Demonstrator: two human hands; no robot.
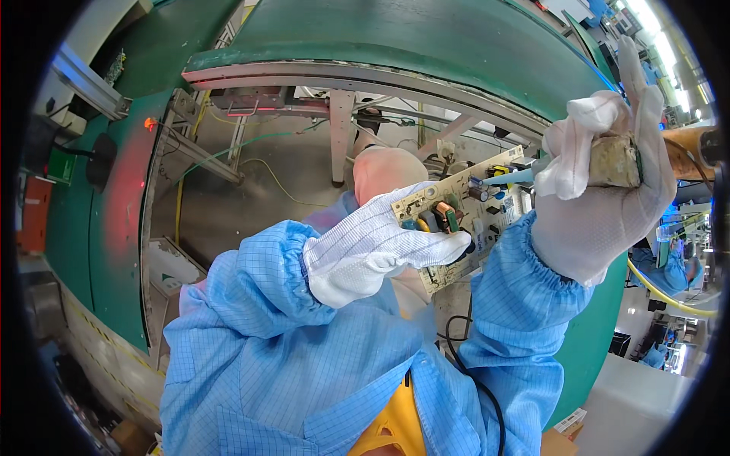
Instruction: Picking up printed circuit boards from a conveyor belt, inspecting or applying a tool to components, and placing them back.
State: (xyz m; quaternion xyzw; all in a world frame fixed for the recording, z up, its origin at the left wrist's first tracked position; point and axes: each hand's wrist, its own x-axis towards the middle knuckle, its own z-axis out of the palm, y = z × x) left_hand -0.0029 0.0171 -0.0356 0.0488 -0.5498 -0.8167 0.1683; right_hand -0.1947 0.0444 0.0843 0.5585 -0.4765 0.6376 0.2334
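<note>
My left hand, in a white striped glove, grips a tan circuit board by its near left part, thumb over the face. The board is tilted and carries a copper coil, capacitors and other small parts. My right hand, also in a white glove, is raised at the right with some fingers curled and others stretched up. It is closed around a tool with a light blue tapered tip, which points at the board's upper part. A worn tan block-like piece shows in that palm; whether it belongs to the tool is hidden.
A green-topped bench with a metal edge runs across the far side. Another green bench stands at the left. Cables lie on the floor below. A black cord hangs over my blue smock.
</note>
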